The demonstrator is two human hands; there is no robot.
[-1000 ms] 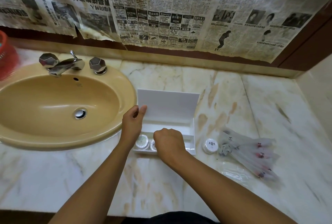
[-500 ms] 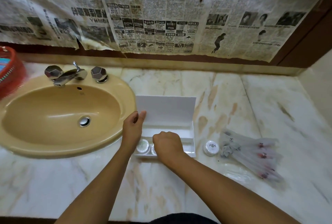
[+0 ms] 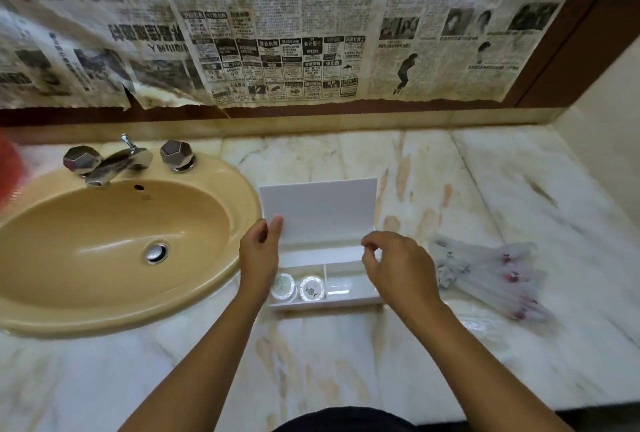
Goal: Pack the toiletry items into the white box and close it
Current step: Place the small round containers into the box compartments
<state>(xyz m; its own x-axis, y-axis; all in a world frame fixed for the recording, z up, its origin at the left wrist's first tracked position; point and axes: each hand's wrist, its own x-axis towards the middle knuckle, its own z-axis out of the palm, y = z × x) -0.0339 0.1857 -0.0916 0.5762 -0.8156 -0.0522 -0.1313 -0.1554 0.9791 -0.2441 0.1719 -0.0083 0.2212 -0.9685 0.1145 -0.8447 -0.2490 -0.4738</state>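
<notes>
- I saw the white box (image 3: pixel 322 279) standing on the marble surface (image 3: pixel 311 362) just right of the sink (image 3: pixel 114 241), its lid (image 3: pixel 318 210) raised upright at the far side.
- Two round foil-topped tubs (image 3: pixel 298 288) sat side by side in the near left compartment; the near right compartment held something pale and flat that I could not make out.
- My left hand (image 3: pixel 259 255) was at the box's left edge, its grip pinching the lid's lower left corner between thumb and fingers.
- My right hand (image 3: pixel 398 269) hovered over the box's right end, its grip loosely curled and grasping nothing that I could see.
- A heap of clear-wrapped toiletry packets (image 3: pixel 491 275) lay on the surface to the right of the box, apart from it.
- Beyond the sink stood a chrome tap (image 3: pixel 117 161) with two faceted knobs, and old newspaper (image 3: pixel 277 33) covered the far wall.
</notes>
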